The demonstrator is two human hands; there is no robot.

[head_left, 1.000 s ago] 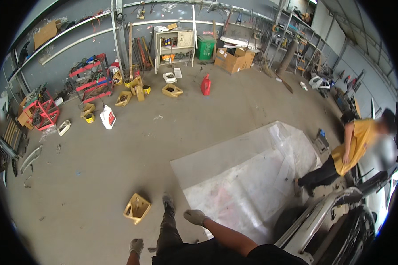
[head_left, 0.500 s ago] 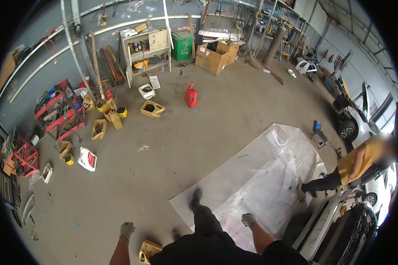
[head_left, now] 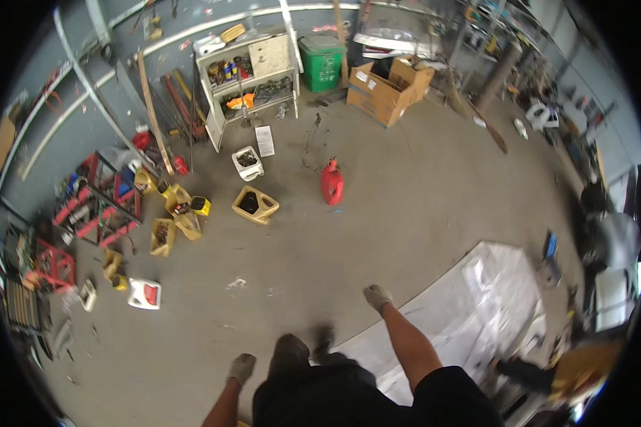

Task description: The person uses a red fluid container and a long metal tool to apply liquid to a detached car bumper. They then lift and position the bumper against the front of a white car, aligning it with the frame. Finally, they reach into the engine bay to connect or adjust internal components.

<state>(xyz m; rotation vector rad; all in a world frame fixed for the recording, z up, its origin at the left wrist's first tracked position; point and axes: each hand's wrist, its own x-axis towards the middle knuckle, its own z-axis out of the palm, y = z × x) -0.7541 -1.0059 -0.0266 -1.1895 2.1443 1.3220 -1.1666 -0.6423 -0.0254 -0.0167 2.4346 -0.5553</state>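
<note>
My left hand (head_left: 242,366), in a light grey glove, hangs beside my left leg above the grey floor. Its fingers are too blurred to tell whether they are apart. My right hand (head_left: 377,296), gloved the same way, swings out in front of me near the edge of a whitish sheet (head_left: 470,306) on the floor. Its fingers look curled in, and nothing shows in them. Neither hand touches anything that I can see. Ahead on the floor stands a red jug (head_left: 332,185), with a cut-open golden container (head_left: 255,206) holding dark contents to its left.
A cabinet (head_left: 253,92), green bin (head_left: 322,64) and cardboard box (head_left: 381,96) line the far wall. At left are red metal frames (head_left: 96,206), golden containers (head_left: 162,236) and a white jug (head_left: 144,293). A person in a yellow top (head_left: 584,370) is at lower right.
I have stepped forward off the sheet, and the red jug and cabinet are nearer. My right hand has swung forward. The person in yellow has slipped toward the lower right of view.
</note>
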